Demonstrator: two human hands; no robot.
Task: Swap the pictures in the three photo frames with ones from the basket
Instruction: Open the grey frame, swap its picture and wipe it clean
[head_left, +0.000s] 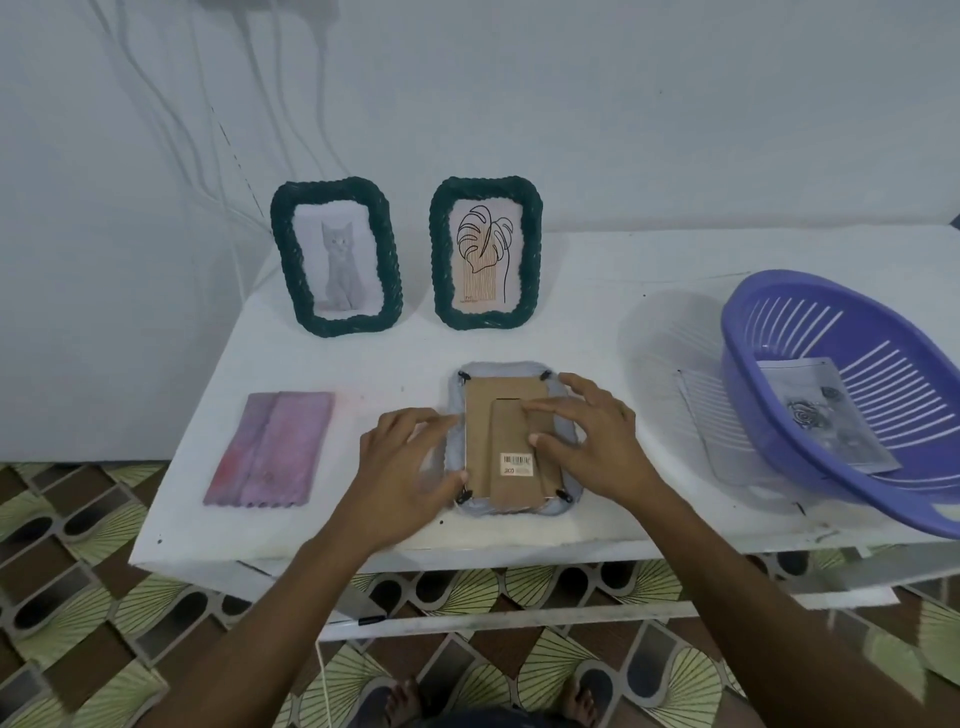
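Working at the near edge of a white table. Frames counted: three.

- Two dark green woven ones stand upright at the back, side by side and apart: the cat frame on the left, the leaf frame to its right.
- One pale grey frame lies face down at front centre, brown cardboard backing up. Four black clips, one per corner; far-left clip. One barcode sticker on the stand flap.

Both hands are on this frame. The left hand lies over the left rim with its fingers loosely extended and its thumb reaching toward the near-left clip. The right hand is spread flat on the backing's right side, thumb pressing by the sticker. Neither hand lifts anything.

One purple slotted basket sits tilted at the right end. One greyish print shows inside; any others beneath it cannot be made out.

One folded pink cloth lies flat to the left, well apart from the frames.
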